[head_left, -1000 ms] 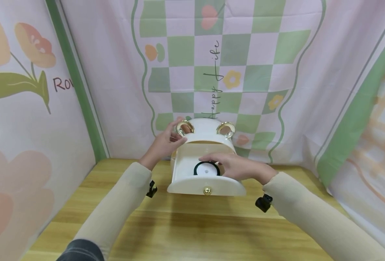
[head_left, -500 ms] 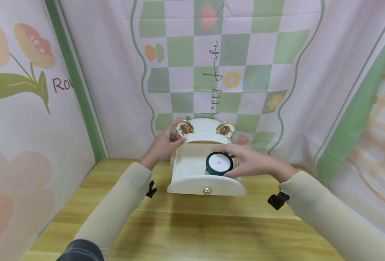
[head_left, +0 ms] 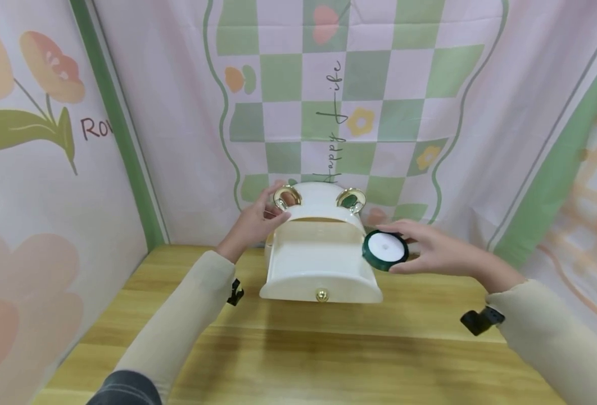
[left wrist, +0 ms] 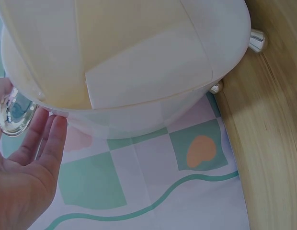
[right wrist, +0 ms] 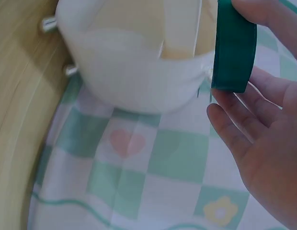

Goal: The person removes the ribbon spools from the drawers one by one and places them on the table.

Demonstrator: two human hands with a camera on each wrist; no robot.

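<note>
A white storage box [head_left: 320, 198] with gold ring-shaped ears stands at the back of the table, its drawer [head_left: 293, 288] pulled out and showing a bare floor. My left hand [head_left: 252, 228] holds the box at its left gold ear [left wrist: 18, 115], thumb on one side and fingers on the other. Just right of the drawer, above the table, my right hand [head_left: 437, 250] grips a roll of dark green ribbon [head_left: 385, 248] on a white spool between thumb and fingers. The right wrist view shows the ribbon roll [right wrist: 234, 50] edge-on, beside the box.
The wooden table [head_left: 298, 354] stretches in front of the box. A gold knob [head_left: 321, 295] sits on the drawer front. Close behind the box hangs a checkered cloth [head_left: 364, 121], and patterned cloth covers both sides. Small metallic feet [left wrist: 257, 40] stick out under the box.
My right hand has lifted the ribbon roll out of the drawer and carried it right, past the drawer's side. The left hand and the box have stayed in place.
</note>
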